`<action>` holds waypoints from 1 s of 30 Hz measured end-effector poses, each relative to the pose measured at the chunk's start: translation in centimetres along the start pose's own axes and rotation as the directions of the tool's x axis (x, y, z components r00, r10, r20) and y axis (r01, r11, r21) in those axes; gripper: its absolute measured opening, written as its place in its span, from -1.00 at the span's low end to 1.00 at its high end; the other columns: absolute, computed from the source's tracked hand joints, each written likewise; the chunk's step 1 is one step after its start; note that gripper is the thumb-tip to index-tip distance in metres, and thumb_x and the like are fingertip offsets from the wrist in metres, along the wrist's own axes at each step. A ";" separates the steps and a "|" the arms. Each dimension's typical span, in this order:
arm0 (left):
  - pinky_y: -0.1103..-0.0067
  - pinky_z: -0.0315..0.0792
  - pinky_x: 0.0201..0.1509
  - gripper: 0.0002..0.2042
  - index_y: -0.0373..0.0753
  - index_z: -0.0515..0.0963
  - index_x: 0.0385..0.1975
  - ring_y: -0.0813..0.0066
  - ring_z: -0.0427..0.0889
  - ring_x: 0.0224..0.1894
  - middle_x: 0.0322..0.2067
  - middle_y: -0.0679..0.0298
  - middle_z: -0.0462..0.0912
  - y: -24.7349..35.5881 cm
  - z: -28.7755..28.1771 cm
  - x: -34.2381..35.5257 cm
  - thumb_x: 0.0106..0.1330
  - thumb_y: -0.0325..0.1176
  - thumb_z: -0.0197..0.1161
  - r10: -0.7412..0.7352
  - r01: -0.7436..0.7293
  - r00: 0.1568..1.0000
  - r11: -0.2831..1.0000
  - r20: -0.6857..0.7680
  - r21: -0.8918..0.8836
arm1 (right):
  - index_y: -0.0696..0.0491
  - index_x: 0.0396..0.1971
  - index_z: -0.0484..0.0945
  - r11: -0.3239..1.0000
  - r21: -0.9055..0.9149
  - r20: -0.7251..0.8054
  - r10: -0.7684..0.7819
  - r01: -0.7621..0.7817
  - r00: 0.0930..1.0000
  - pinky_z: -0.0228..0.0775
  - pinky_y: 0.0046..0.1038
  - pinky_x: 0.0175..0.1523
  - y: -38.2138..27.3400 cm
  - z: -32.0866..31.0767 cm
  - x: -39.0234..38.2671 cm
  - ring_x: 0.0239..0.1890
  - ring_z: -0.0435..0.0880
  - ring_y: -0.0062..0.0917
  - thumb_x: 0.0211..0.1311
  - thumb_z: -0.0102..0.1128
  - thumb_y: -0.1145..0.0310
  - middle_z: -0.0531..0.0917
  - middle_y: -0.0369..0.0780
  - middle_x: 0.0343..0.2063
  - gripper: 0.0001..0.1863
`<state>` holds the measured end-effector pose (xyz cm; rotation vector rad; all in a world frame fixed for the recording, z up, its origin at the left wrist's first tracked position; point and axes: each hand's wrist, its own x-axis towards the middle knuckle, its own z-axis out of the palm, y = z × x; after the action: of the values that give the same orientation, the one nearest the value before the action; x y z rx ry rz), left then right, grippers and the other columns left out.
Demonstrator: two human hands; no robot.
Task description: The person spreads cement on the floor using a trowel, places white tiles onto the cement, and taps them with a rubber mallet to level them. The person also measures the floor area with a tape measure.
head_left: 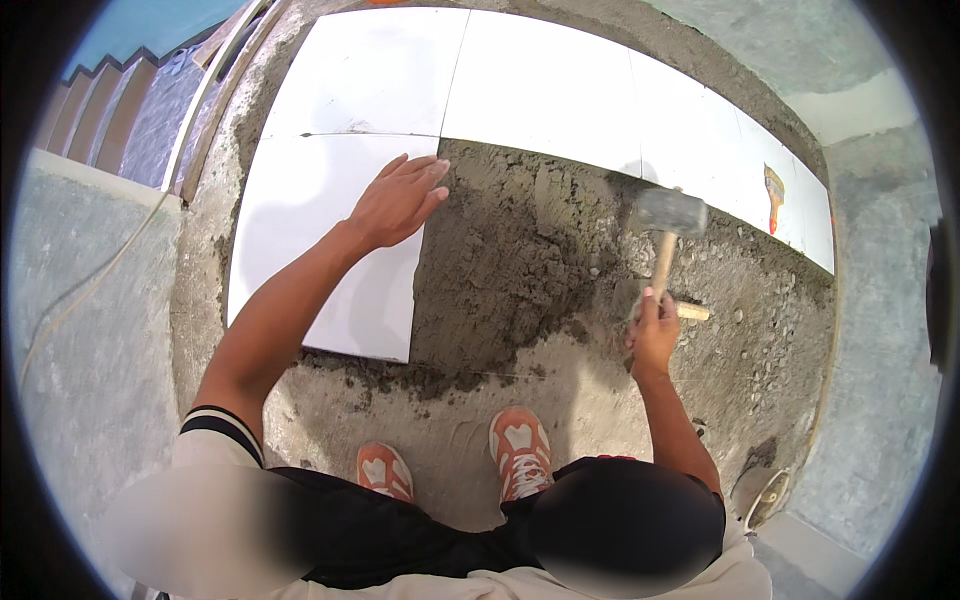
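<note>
A thin pale cord (100,265) lies well to the left of the left fingers. Nearer, directly below and to the left of them, is the large flat white tile (310,235), reaching back under the wrist and forearm. The left hand (392,205) is held flat over its right edge, fingers straight and slightly parted, gripping nothing; whether the palm presses or hovers, I cannot tell. The fingertips reach just past the edge, near the corner where a second glossy white tile (370,70) and a row of white tiles (545,80) meet ahead of them. Right of the left fingers spreads the rough grey-brown mortar bed (510,260), not yet covered.

Farther right, the grey block-headed mallet with a pale wooden handle (672,213) has its blurred head ahead of the right fingers. The right hand (653,340) is curled narrowly around that handle. A short yellowish wooden handle (692,311) juts out just right of these fingers, its other end hidden. The flat orange-handled brush (773,200) lies on the tile row, ahead and right.

The step looks like bedding and levelling the tile; the next move probably calls for light, even taps, with the left fingers kept clear.
</note>
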<state>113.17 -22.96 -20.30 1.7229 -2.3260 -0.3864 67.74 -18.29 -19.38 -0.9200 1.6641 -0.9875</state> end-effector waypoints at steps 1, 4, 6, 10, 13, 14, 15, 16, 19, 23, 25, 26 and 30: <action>0.21 -0.02 0.69 -0.46 -0.29 0.31 0.48 0.11 0.28 0.54 0.41 0.00 0.44 0.3 -0.3 -1.3 0.70 -0.07 -0.18 0.035 -0.035 0.999 0.999 0.001 0.006 | 0.07 -0.14 0.50 1.000 0.027 -0.062 0.001 0.001 0.998 0.18 -0.59 -0.68 0.2 -0.9 0.0 -0.70 0.34 -0.76 0.59 0.18 0.15 0.42 -0.41 -0.56 -0.73; 0.21 0.09 0.65 -0.50 -0.30 0.39 0.43 0.17 0.35 0.50 0.34 0.03 0.53 0.8 -1.9 -6.1 0.69 -0.09 -0.13 0.072 -0.074 0.997 0.996 0.037 0.052 | 0.18 -0.07 0.51 0.987 0.148 -0.218 -0.031 0.064 0.976 0.25 -0.56 -0.67 2.3 -4.1 2.5 -0.68 0.41 -0.73 0.58 0.18 0.24 0.45 -0.36 -0.56 -0.73; 0.23 0.21 0.58 -0.52 -0.30 0.45 0.38 0.15 0.41 0.45 0.29 0.03 0.57 1.5 -3.8 -9.3 0.69 -0.10 -0.11 0.035 -0.028 0.992 0.998 0.122 -0.054 | 0.22 -0.02 0.51 0.977 0.186 -0.316 -0.041 0.105 0.948 0.28 -0.55 -0.63 4.0 -6.3 5.3 -0.66 0.43 -0.69 0.57 0.18 0.28 0.52 -0.31 -0.53 -0.72; 0.24 0.52 0.23 -0.59 -0.26 0.57 0.28 0.08 0.68 0.09 0.00 0.06 0.75 4.2 -7.0 -13.8 0.67 -0.15 0.00 -0.065 0.109 0.976 0.972 0.209 -0.209 | 0.31 0.13 0.49 0.996 0.075 -0.526 0.008 0.038 0.850 0.45 -0.39 -0.48 8.4 -16.0 13.7 -0.52 0.58 -0.51 0.53 0.20 0.37 0.69 -0.09 -0.29 -0.64; 0.25 0.56 0.05 -0.61 -0.23 0.61 0.24 0.11 0.74 -0.13 -0.18 0.10 0.79 6.4 -8.8 -18.1 0.63 -0.14 0.09 -0.122 0.194 0.952 0.949 0.280 -0.248 | 0.35 0.23 0.45 0.988 0.046 -0.616 0.145 -0.148 0.774 0.58 -0.22 -0.26 8.0 -19.0 17.1 -0.28 0.71 -0.34 0.54 0.20 0.30 0.69 0.00 -0.12 -0.52; 0.26 0.57 0.03 -0.60 -0.23 0.61 0.24 0.12 0.73 -0.14 -0.19 0.10 0.78 7.0 -8.5 -19.0 0.63 -0.13 0.10 -0.120 0.211 0.939 0.941 0.323 -0.265 | 0.34 0.24 0.45 0.995 0.016 -0.621 0.088 -0.100 0.779 0.58 -0.21 -0.21 6.9 -21.3 18.4 -0.25 0.72 -0.32 0.55 0.17 0.23 0.69 -0.01 -0.10 -0.49; 0.26 0.57 0.02 -0.60 -0.23 0.61 0.25 0.12 0.73 -0.15 -0.20 0.11 0.78 7.7 -8.0 -19.7 0.62 -0.12 0.12 -0.105 0.217 0.928 0.931 0.357 -0.292 | 0.32 0.25 0.46 0.999 -0.022 -0.632 0.019 -0.042 0.774 0.58 -0.19 -0.15 5.1 -24.3 19.8 -0.22 0.73 -0.29 0.57 0.15 0.16 0.70 -0.02 -0.09 -0.46; 0.27 0.57 -0.04 -0.61 -0.20 0.63 0.23 0.15 0.73 -0.19 -0.24 0.10 0.76 8.6 -7.4 -20.8 0.59 -0.11 0.16 -0.117 0.244 0.907 0.928 0.404 -0.280 | 0.30 0.26 0.46 0.998 -0.055 -0.637 -0.045 0.013 0.769 0.58 -0.17 -0.10 3.7 -25.9 20.7 -0.19 0.74 -0.27 0.58 0.12 0.09 0.70 -0.03 -0.08 -0.43; 0.19 0.59 0.01 -0.63 -0.19 0.65 0.20 0.04 0.74 -0.16 -0.24 0.02 0.76 10.3 -7.9 -26.5 0.58 -0.14 0.17 -0.109 0.273 0.893 0.902 0.436 -0.335 | 0.20 0.20 0.51 0.988 -0.095 -0.268 -0.145 0.123 0.952 0.47 -0.38 -0.21 3.8 -16.0 16.9 -0.24 0.72 -0.38 0.57 0.10 -0.06 0.74 -0.07 -0.24 -0.42; 0.18 0.59 -0.05 -0.68 -0.19 0.69 0.10 -0.01 0.73 -0.15 -0.24 0.03 0.75 11.9 -5.3 -30.6 0.50 -0.16 0.26 -0.076 0.288 0.867 0.882 0.492 -0.373 | 0.16 0.21 0.54 0.464 -0.814 0.315 -0.152 0.350 0.937 0.45 -0.17 0.20 2.9 -15.5 12.4 0.12 0.63 -0.05 0.52 0.14 -0.09 0.66 0.02 0.08 -0.39; 0.19 0.58 -0.11 -0.68 -0.19 0.70 0.09 -0.01 0.72 -0.18 -0.28 0.03 0.73 12.7 -3.5 -32.0 0.46 -0.19 0.32 -0.048 0.256 0.892 0.872 0.449 -0.416 | 0.16 0.18 0.56 0.133 -0.801 0.507 -0.367 0.583 0.780 0.43 -0.13 0.23 4.5 -16.9 10.5 0.15 0.58 -0.01 0.40 0.30 0.03 0.63 0.00 0.10 -0.44; 0.20 0.58 -0.12 -0.68 -0.20 0.71 0.06 -0.01 0.73 -0.20 -0.27 0.03 0.74 13.1 -2.8 -32.5 0.44 -0.17 0.35 -0.044 0.270 0.886 0.859 0.462 -0.436 | 0.16 0.16 0.56 -0.050 -0.754 0.609 -0.428 0.655 0.668 0.42 -0.11 0.24 5.0 -16.9 9.7 0.17 0.55 0.01 0.33 0.37 0.09 0.62 0.00 0.11 -0.45; 0.21 0.58 -0.09 -0.68 -0.22 0.70 0.08 0.03 0.73 -0.21 -0.23 0.04 0.76 15.2 -0.3 -35.1 0.48 -0.18 0.31 -0.071 0.364 0.859 0.782 0.508 -0.506 | 0.13 0.12 0.56 -0.081 -0.845 0.526 -0.293 0.528 0.798 0.41 -0.02 0.25 5.9 -14.9 9.1 0.21 0.52 0.03 0.24 0.45 0.21 0.59 0.02 0.14 -0.49</action>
<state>109.66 14.83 -15.63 1.6916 -1.9142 -1.5470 50.36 -21.31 -24.73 -2.5578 1.7890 0.2211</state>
